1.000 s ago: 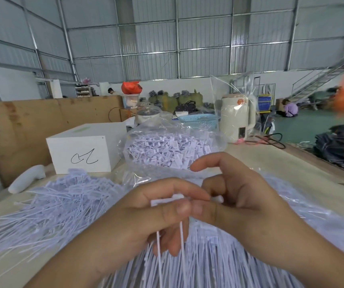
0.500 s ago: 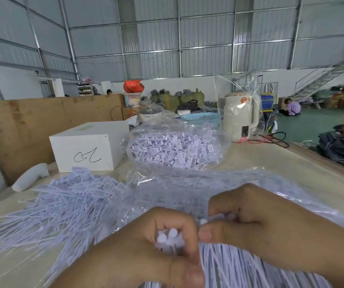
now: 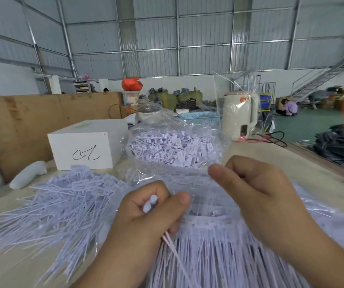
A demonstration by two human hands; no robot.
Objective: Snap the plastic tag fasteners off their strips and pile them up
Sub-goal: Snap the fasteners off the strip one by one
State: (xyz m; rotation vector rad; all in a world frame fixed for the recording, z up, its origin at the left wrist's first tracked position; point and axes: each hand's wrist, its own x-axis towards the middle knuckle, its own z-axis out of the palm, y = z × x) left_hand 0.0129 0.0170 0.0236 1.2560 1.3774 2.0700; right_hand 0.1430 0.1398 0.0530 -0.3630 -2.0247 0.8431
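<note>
The left hand (image 3: 146,217) is curled round a few plastic tag fasteners (image 3: 150,202); their white heads poke out above the fist between forefinger and thumb, and their thin tails trail out below the palm, so the grip seems meant to gather loose ones in a bundle while more are broken free; the right hand (image 3: 256,196) hangs just beside and above it with fingers curled in and the thumb out toward the left, and whether it pinches a sliver of strip I cannot tell, since nothing shows plainly between the fingertips.

Under both hands lies the stock of fasteners in their strips (image 3: 214,246), tails fanned toward the person and partly under clear film, close at hand for the next snap; to the left on the desk (image 3: 304,183) spreads the pile of loose fasteners (image 3: 63,202), heads away and tails outward, within easy reach of the left hand for dropping the bundle.

Farther back a clear bag of fasteners (image 3: 173,146) stands near the middle; a white box (image 3: 85,144) sits to its left, and a cream kettle (image 3: 239,117) in plastic wrap stands behind to the right.
</note>
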